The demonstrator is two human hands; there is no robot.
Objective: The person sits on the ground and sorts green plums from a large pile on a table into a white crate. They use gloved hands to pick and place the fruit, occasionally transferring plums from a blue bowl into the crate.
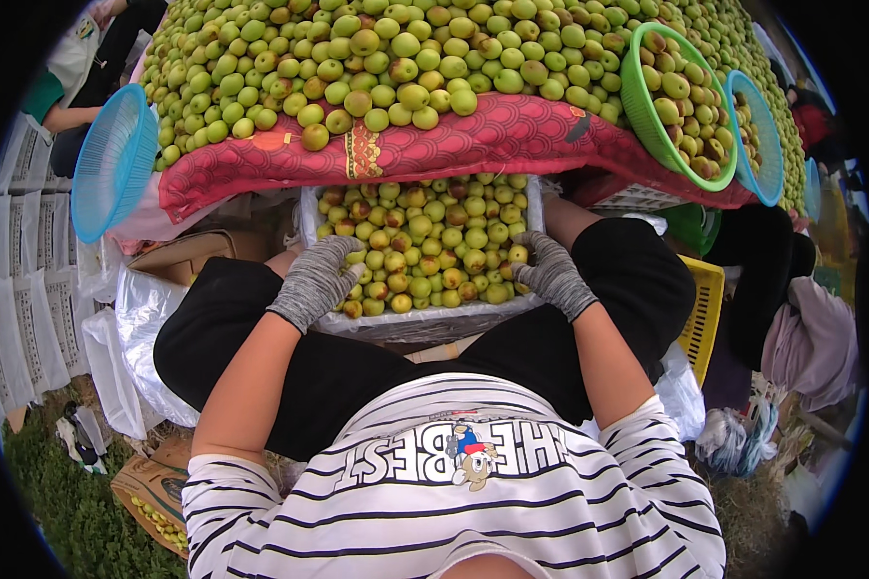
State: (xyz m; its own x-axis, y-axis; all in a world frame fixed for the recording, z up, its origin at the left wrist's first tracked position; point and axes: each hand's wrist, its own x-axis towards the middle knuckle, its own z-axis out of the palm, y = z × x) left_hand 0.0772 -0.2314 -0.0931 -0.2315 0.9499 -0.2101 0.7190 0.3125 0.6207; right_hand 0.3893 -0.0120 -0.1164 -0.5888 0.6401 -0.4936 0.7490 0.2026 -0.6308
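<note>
A crate lined with clear plastic film [434, 316] stands between my knees, filled with green-yellow jujubes [434, 239], many with brown patches. My left hand [317, 281], in a grey knitted glove, rests over the fruit at the crate's left side, thumb and fingers apart. At the opposite side lies my right hand [556, 275], gloved alike. One jujube [518, 254] shows between its thumb and fingertips; whether it is gripped cannot be told. The palms of both hands are hidden.
A large jujube heap [405, 58] rises ahead behind a red patterned quilt [463, 141]. A green basket [681, 108] of jujubes tilts at right; a blue basket [116, 163] stands at left. Also around me are a yellow crate [701, 311], a cardboard box [152, 485] and a person's forearm [72, 117].
</note>
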